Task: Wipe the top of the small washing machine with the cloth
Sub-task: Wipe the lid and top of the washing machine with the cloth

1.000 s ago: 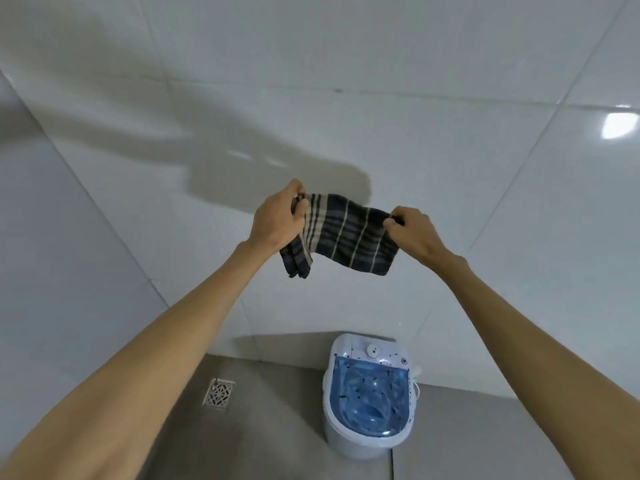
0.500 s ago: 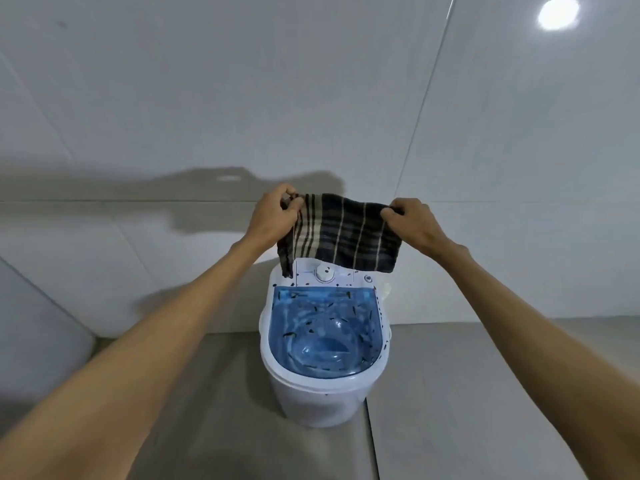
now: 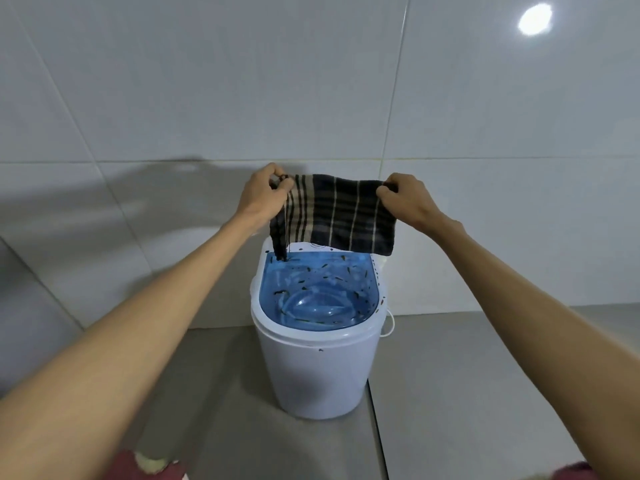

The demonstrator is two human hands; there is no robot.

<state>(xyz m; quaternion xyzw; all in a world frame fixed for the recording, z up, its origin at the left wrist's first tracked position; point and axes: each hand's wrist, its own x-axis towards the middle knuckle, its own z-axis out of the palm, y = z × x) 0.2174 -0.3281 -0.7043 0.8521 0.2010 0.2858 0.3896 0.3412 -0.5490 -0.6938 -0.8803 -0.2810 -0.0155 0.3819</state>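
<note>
A small white washing machine (image 3: 317, 372) with a clear blue lid (image 3: 317, 292) stands on the grey floor against the tiled wall. Dark specks dot the lid and rim. A dark plaid cloth (image 3: 334, 216) hangs stretched above the machine's back edge and hides its control panel. My left hand (image 3: 265, 192) pinches the cloth's upper left corner. My right hand (image 3: 405, 199) pinches the upper right corner. The cloth's lower left corner dangles down to the lid's back left.
White wall tiles (image 3: 207, 98) rise right behind the machine. Grey floor tiles (image 3: 467, 393) spread on both sides of it. A thin white cord (image 3: 390, 327) loops at the machine's right side. Red fabric (image 3: 145, 467) shows at the bottom edge.
The view has tilted down and closed in on the machine. Both hands, still stretching the cloth, have come lower, so the cloth now hangs over the machine's back edge.
</note>
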